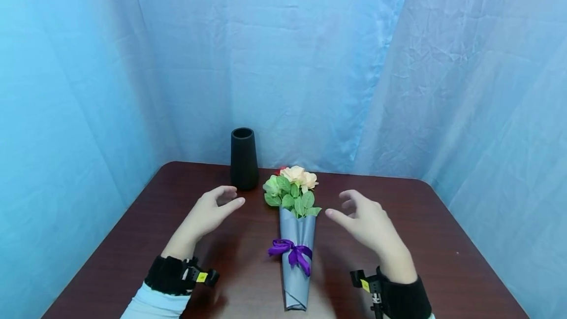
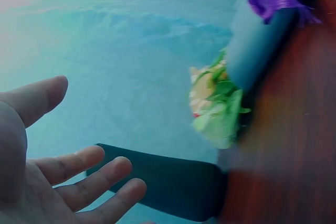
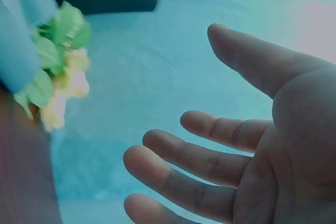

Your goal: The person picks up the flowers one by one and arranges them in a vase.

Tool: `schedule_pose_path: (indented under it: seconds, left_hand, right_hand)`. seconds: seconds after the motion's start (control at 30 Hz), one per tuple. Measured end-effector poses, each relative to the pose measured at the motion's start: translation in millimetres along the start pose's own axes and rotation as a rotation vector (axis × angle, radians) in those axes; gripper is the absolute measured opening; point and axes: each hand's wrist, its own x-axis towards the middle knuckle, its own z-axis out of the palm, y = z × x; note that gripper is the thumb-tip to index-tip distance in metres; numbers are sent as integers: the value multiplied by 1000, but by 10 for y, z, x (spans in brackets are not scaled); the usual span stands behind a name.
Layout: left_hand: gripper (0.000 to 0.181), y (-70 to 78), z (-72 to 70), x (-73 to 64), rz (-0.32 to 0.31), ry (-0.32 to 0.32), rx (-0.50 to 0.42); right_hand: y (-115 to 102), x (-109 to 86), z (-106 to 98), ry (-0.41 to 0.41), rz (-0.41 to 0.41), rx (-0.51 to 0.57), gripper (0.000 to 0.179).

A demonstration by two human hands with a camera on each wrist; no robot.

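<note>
A bouquet of artificial-looking flowers [image 1: 298,181] with green leaves lies on the table, its stems wrapped in grey-blue paper [image 1: 298,230] tied with a purple ribbon bow [image 1: 296,254]. Left of the bouquet, my left hand [image 1: 208,214] is held with thumb and fingers apart, touching nothing. On the other side my right hand [image 1: 365,218] hovers beside the blossoms, fingers spread and holding nothing. Behind the left hand stands an upright black vase [image 1: 244,161] with an open top. The left wrist view shows the vase [image 2: 163,182] past the fingertips.
The dark brown table [image 1: 425,240] has rounded far corners. Light blue curtains [image 1: 288,63] hang behind it and along both sides. Each wrist wears a black band [image 1: 170,274] with a small camera fitted to it.
</note>
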Motion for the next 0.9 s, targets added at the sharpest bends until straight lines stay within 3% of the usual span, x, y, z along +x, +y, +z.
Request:
schedule_pose_path:
  seconds: [0.17,0.4,0.53,0.7,0.9]
  left_hand:
    - [63,117,-77,-68,50,22,44]
    - [60,329,-14,-190,85,-3,149]
    - [57,432,41,-244,102,-35,211]
    - [52,531,101,-302,107,-84,273]
    - [45,535,203,-306,97,-151,334]
  right_hand:
    - [-2,-111,-205,26,-20,0,67]
    - [-61,-202,-243,4,-100,-15,60]
    - [-102,-239,-214,-78,-174,6,53]
    - [-137,-214,-142,-206,-324,31,51]
    - [-127,-125,11,-325,-414,38,54]
